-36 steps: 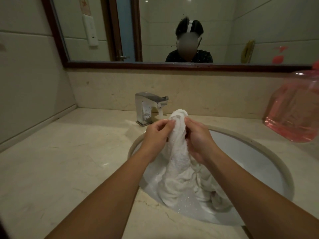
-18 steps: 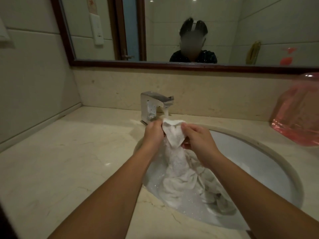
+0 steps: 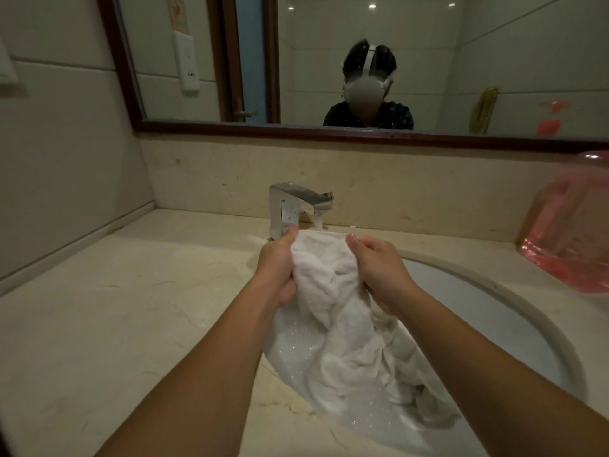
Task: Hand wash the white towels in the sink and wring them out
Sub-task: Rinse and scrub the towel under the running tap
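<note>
Head view: left hand (image 3: 276,270) and right hand (image 3: 379,268) fingers are gripping the towel (image 3: 324,258), now spreading it wider; washing is continuing.

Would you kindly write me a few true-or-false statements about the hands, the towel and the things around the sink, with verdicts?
1. The left hand and the right hand both grip the white terry towel. True.
2. The square chrome faucet stands at the right side of the round white sink. False: it stands behind the sink, just beyond the hands.
3. The towel's lower part trails down into the sink. True.
4. The translucent pink plastic jug stands at the left end of the beige marble counter. False: it stands at the right.
</note>
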The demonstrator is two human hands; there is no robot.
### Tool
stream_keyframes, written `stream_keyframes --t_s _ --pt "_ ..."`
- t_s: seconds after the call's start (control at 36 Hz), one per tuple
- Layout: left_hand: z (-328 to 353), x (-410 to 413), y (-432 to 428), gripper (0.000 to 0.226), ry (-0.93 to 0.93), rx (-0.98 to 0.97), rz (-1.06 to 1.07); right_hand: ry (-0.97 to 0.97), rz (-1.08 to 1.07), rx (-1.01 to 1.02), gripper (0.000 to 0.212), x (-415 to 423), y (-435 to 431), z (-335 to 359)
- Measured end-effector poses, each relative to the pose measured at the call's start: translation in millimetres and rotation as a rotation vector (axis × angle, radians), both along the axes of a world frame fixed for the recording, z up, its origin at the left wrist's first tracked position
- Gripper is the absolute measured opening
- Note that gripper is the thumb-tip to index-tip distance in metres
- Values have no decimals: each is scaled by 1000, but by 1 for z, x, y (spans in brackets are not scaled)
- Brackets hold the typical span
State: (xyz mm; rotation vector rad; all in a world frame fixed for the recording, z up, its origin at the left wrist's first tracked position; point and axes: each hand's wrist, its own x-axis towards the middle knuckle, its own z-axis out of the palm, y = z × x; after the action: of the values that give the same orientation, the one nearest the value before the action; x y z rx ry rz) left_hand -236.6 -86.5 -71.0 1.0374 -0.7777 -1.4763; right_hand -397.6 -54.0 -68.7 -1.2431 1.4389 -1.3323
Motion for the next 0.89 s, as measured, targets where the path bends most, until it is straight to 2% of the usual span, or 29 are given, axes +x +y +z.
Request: stream_keyframes --t_s 0.14,0.22,0.31,0.36,0.42,0.56,0.69,0.75,0.89 --pt "4 5 -7 47 94 10 -28 -90 -44 18 53 14 -25 -10" --pt "4 3 -10 47 109 -11 -97 -183 -26 38 35 15 -30 -7" --pt "4 2 -12 49 143 -20 -163 -309 -12 60 30 15 -35 0" --pt "4 3 -14 50 188 -20 -179 -318 10 49 29 16 -35 2" --pt "6 5 -14 50 215 -29 -176 -230 34 33 28 15 -33 2" --pt "5 10 -16 43 270 -56 -151 186 49 21 39 12 -32 -1" --pt "3 12 -19 42 271 -89 -157 347 67 -7 40 11 -27 1" --pt "2 11 -20 43 247 -101 -156 264 63 28 42 7 -27 1" --pt "-8 3 -28 38 92 -168 -59 -318 125 146 34 7 -26 13"
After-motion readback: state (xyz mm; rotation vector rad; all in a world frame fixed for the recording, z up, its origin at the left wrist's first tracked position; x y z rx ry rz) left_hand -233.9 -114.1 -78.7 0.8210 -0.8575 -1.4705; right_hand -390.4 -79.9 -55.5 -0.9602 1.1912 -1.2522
